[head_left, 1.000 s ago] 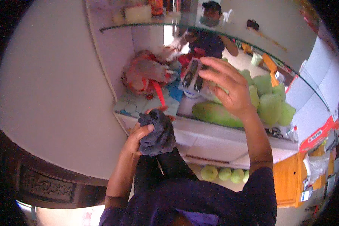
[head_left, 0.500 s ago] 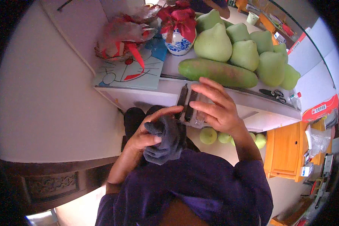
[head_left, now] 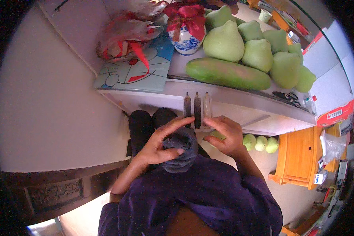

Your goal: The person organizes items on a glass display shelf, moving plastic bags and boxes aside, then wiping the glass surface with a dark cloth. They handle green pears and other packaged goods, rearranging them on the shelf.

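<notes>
Holding two dark tubes (head_left: 197, 107), a clear case (head_left: 207, 103) touches fingers (head_left: 215, 124).

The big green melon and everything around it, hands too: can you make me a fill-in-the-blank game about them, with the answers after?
1. The dark cloth is held in the person's ____ hand.
2. The bow on the white-and-blue jar is coloured ____.
3. The long green melon lies in ____ of the pear-shaped green fruits.
4. In the picture, the scissors lie to the ____ of the long green melon.

Missing words: left; red; front; right.
</notes>
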Available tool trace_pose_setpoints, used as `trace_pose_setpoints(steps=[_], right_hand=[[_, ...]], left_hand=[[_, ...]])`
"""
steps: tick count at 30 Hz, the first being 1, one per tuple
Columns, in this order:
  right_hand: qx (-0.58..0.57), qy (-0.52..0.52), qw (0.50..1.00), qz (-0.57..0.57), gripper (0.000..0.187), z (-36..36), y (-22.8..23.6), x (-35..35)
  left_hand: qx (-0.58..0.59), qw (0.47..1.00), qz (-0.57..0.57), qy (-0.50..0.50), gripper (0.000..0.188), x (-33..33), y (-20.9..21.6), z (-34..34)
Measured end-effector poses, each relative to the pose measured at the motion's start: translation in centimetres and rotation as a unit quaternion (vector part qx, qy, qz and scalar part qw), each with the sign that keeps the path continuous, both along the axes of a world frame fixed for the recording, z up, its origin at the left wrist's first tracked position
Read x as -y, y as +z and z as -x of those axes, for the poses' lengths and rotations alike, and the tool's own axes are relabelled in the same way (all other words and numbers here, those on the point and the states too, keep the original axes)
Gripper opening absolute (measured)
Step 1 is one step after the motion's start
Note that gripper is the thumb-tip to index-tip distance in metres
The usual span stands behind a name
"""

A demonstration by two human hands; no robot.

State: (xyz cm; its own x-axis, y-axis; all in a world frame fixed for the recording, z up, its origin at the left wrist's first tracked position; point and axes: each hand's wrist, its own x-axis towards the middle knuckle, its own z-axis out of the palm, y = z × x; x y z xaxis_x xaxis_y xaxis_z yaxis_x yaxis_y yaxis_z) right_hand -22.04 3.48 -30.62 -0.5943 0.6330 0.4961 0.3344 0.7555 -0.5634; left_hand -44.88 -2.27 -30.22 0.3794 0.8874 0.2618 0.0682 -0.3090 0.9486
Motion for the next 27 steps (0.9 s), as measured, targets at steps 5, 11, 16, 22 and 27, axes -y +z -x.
trace_pose_setpoints(steps=[5, 11, 16, 22, 27], right_hand=[[-0.018, 0.013, 0.999, 0.035, 0.042, 3.0, -1.2, -0.7], [-0.134, 0.012, 0.983, 0.126, 0.038, 10.2, -3.1, -5.7], [-0.085, -0.011, 0.991, 0.106, 0.034, 15.3, -3.3, -11.1], [0.111, -0.01, 0.993, 0.034, 0.032, 16.0, -2.4, -13.1], [0.108, 0.063, 0.987, -0.101, 0.039, 14.8, 6.0, -11.3]], left_hand=[[0.051, 0.995, 0.083, 0.022, 0.069, 0.2, -0.6, 1.1], [0.249, 0.939, 0.201, 0.124, 0.06, -2.9, -0.3, 4.1], [0.352, 0.898, 0.199, 0.174, 0.056, -2.9, -0.5, 7.2], [0.308, 0.891, 0.266, 0.203, 0.057, 1.0, -3.3, 8.8], [0.346, 0.86, 0.313, 0.205, 0.054, 2.1, -8.7, 10.6]])
